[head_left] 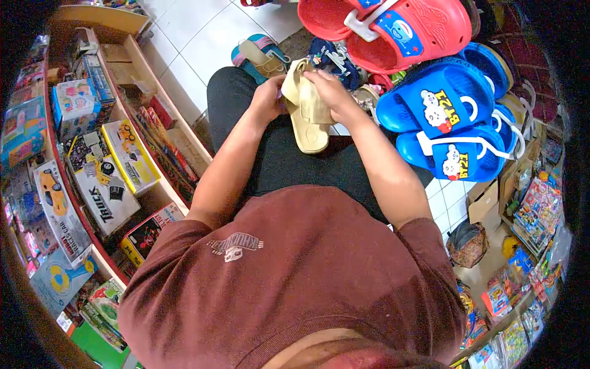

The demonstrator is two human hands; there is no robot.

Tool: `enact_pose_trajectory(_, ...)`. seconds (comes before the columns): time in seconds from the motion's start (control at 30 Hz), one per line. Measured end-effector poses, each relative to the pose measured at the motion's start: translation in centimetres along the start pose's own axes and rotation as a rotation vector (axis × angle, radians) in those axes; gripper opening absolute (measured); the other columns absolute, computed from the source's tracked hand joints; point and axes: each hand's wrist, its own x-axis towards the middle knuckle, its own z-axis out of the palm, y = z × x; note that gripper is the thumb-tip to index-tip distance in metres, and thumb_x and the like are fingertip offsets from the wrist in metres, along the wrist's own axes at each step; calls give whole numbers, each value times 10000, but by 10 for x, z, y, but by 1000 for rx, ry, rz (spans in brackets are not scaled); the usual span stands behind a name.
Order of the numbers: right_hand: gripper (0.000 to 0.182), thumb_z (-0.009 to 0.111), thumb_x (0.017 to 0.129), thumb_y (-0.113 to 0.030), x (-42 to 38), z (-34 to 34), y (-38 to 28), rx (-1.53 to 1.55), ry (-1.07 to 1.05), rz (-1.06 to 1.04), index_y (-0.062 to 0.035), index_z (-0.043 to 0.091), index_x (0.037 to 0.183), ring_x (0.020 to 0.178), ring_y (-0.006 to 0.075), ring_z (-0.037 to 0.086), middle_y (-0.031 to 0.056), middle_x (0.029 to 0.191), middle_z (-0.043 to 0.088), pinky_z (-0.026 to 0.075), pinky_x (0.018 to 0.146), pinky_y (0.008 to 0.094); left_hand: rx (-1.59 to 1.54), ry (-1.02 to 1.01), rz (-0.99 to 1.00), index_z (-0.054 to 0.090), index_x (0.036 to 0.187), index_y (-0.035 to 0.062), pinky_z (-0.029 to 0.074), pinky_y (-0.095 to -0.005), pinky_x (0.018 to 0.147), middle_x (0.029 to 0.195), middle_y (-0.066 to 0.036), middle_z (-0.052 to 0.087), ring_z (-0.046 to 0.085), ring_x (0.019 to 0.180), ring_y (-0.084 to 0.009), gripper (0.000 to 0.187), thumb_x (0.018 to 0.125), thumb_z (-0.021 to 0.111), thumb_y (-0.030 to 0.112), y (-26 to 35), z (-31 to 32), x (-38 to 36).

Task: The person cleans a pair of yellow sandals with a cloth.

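A beige sandal (307, 120) rests over my lap, held between both hands. My left hand (268, 98) grips its left side near the strap. My right hand (332, 91) is closed over the strap end on the right. The sole points toward me, and the strap end is partly hidden by my fingers. A teal and beige sandal (261, 55) lies on the floor just beyond my knees.
Red clogs (399, 27) and blue children's clogs (448, 120) hang or pile at the right. A wooden shelf (157, 107) at the left holds boxed toy trucks (107, 184). Packaged toys (522, 289) line the right side. White tiled floor (196, 31) lies ahead.
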Motion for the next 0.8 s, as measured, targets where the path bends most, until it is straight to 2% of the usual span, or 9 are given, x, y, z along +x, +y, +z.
enact_pose_trajectory(0.13,270,559,940,-261,9,8,20,158,-49,10,-63,624,1112,795,153,657,51,940,672,530,713,312,-17,219,74,590,1148,24,567,-392,781,1017,-106,678,682,895,-236,298,957,523,244,3,4,1)
enact_pose_trajectory(0.17,274,562,934,-261,8,7,22,191,-24,25,-61,627,1111,818,150,651,55,951,670,526,737,314,-133,-26,-13,600,1128,68,546,-428,820,921,-80,661,660,913,-224,324,978,444,309,9,5,-7)
enact_pose_trajectory(0.3,282,560,929,-261,12,6,24,120,-171,12,-57,628,1112,881,147,642,60,1001,664,513,798,312,-380,-315,-48,618,1135,78,528,-431,869,1034,-103,680,658,934,-254,388,983,440,388,11,-10,-1)
enact_pose_trajectory(0.43,313,578,933,-267,-3,13,7,101,-170,-41,-46,584,1156,899,145,626,72,1013,646,499,812,301,-584,-413,-167,601,1236,123,463,-505,978,1177,-113,652,626,1049,-315,477,982,415,482,18,-5,-13)
enact_pose_trajectory(0.57,213,564,957,-209,-3,-1,-13,-152,67,-272,-91,537,1133,959,138,617,53,1001,607,503,842,297,-554,-239,-65,510,1331,117,400,-521,1042,1281,-130,589,570,1152,-327,508,991,375,470,30,21,-29)
enact_pose_trajectory(0.67,404,579,938,-262,-12,-9,-24,-133,318,-263,-42,445,1248,986,197,608,119,1074,598,495,861,342,-583,-147,66,491,1335,109,406,-537,1031,1268,-158,581,554,1162,-349,586,952,351,529,39,13,-32)
enact_pose_trajectory(0.7,427,577,937,-257,-12,-8,-22,-90,257,-236,-40,435,1275,1002,212,609,132,1091,598,492,876,348,-597,-10,89,493,1327,94,408,-547,1025,1256,-160,584,555,1160,-351,603,944,336,532,50,31,-49)
enact_pose_trajectory(0.77,474,572,935,-248,-10,-7,-13,-3,138,-181,-36,414,1329,1035,242,611,156,1123,598,486,907,360,-656,-60,134,498,1318,82,410,-542,1026,1255,-161,587,560,1155,-352,606,945,334,531,38,15,-31)
enact_pose_trajectory(0.8,501,602,913,-200,-3,0,-11,-282,158,-274,-30,420,1348,1070,273,601,173,1165,598,471,944,386,-687,-84,158,500,1314,76,411,-539,1026,1254,-161,588,562,1152,-352,608,945,333,530,38,14,-29)
